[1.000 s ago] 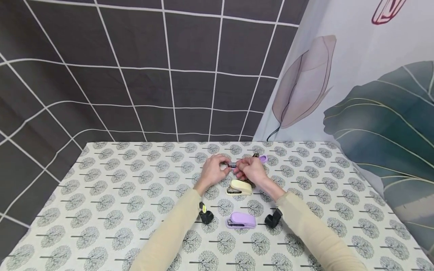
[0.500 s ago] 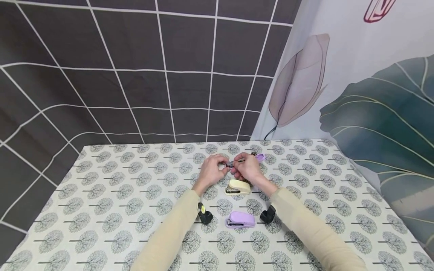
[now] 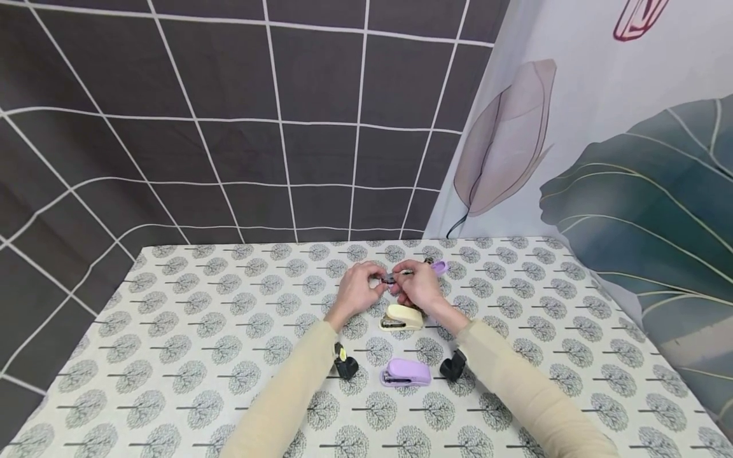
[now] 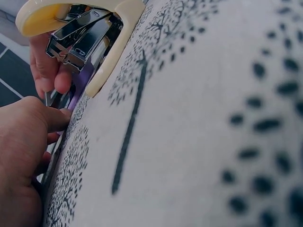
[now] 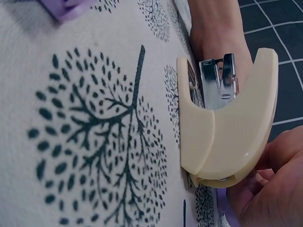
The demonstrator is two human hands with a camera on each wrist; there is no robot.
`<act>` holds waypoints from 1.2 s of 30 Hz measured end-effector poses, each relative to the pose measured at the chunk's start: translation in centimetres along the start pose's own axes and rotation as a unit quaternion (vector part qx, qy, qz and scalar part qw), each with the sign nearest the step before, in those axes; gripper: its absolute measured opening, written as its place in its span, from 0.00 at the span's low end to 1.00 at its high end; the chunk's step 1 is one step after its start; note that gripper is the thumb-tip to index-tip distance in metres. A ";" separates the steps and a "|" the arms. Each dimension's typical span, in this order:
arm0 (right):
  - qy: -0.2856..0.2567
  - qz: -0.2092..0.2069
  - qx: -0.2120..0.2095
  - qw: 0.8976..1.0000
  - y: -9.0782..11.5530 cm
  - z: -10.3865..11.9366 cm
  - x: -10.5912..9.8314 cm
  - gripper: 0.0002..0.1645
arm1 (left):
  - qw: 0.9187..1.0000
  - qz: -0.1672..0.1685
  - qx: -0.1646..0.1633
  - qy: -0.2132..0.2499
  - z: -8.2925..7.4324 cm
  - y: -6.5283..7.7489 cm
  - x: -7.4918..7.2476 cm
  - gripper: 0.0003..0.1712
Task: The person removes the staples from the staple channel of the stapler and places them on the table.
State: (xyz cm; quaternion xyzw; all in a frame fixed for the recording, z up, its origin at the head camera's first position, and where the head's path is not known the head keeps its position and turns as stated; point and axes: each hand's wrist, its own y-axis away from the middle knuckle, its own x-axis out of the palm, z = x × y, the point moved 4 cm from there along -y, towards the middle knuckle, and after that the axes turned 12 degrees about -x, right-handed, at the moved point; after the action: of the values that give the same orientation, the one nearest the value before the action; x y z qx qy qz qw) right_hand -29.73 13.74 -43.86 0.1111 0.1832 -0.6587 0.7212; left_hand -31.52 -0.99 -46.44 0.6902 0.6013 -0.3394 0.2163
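Fingers of left hand (image 3: 356, 289) and right hand (image 3: 422, 284) pinching an opened purple stapler (image 3: 439, 267); cream stapler (image 3: 403, 315) near them on the desk (image 3: 195, 388).

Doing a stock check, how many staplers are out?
3, apparently: a lilac stapler in front, a cream stapler behind it, and a partly hidden purple one, seemingly opened, at the left hand and right hand.
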 end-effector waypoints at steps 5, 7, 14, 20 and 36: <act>-0.023 -0.003 -0.001 1.000 0.1 0.3 -0.4 0.12 | 1.000 0.001 0.004 -0.002 -0.1 0.0 0.0 0.14; -0.028 -0.006 -0.006 1.000 0.1 0.4 -0.6 0.13 | 1.000 0.000 0.005 -0.004 -0.1 0.0 -0.1 0.15; -0.019 -0.006 -0.016 1.000 0.4 0.5 -1.1 0.12 | 1.000 0.004 0.002 -0.014 0.1 0.0 0.1 0.14; -0.027 -0.001 -0.021 0.999 0.9 0.9 -1.9 0.15 | 1.000 0.013 0.001 -0.016 0.0 0.0 0.2 0.15; -0.065 -0.025 -0.010 0.998 1.6 1.8 -6.1 0.17 | 1.000 0.017 -0.015 -0.011 -0.1 0.1 0.4 0.13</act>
State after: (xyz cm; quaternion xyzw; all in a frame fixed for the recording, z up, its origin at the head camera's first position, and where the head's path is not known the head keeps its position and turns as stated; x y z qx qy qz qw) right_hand -28.30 18.75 -39.85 0.0564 0.1453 -0.6803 0.7161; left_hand -31.36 -0.70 -46.67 0.6933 0.5919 -0.3341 0.2394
